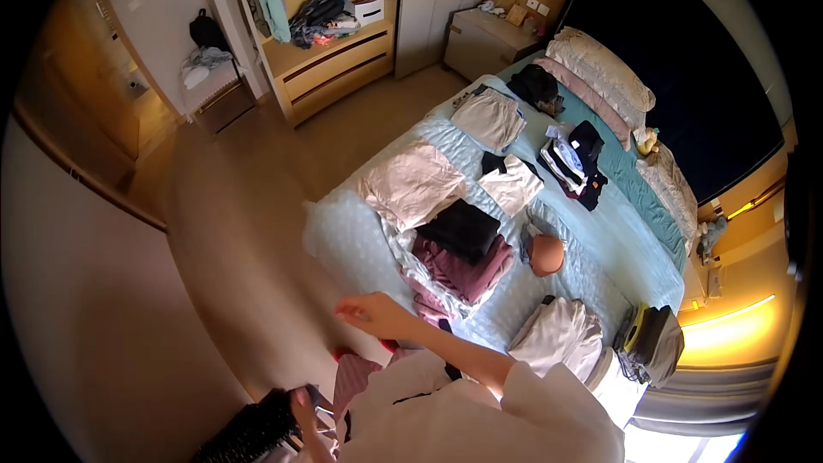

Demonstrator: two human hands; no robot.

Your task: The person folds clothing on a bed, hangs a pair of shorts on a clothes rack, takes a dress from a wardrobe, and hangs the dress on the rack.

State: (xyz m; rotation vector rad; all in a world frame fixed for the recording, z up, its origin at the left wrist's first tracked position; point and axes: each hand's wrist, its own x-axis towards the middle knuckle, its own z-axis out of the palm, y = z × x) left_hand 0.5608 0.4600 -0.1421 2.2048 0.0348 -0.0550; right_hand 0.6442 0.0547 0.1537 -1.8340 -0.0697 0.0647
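Observation:
My right hand (375, 314) reaches across in front of my body, over the floor near the bed's corner. Its fingers are loosely bent and apart, with nothing in them. Low at the left, my left hand (303, 410) is beside a black speckled garment (247, 430); its fingers are partly hidden, so I cannot make out a grip. On the bed nearest my right hand are a folded mauve garment (467, 273) and a folded black garment (463, 230). A pale pink garment (411, 182) lies spread beyond them.
The bed (343, 236) also bears beige shorts (489, 117), a white-and-black top (512, 184), an orange-brown bra cup (546, 255), a pale garment pile (559, 336) and dark folded clothes (656, 343). An open wardrobe (334, 77) and a nightstand (489, 43) stand beyond.

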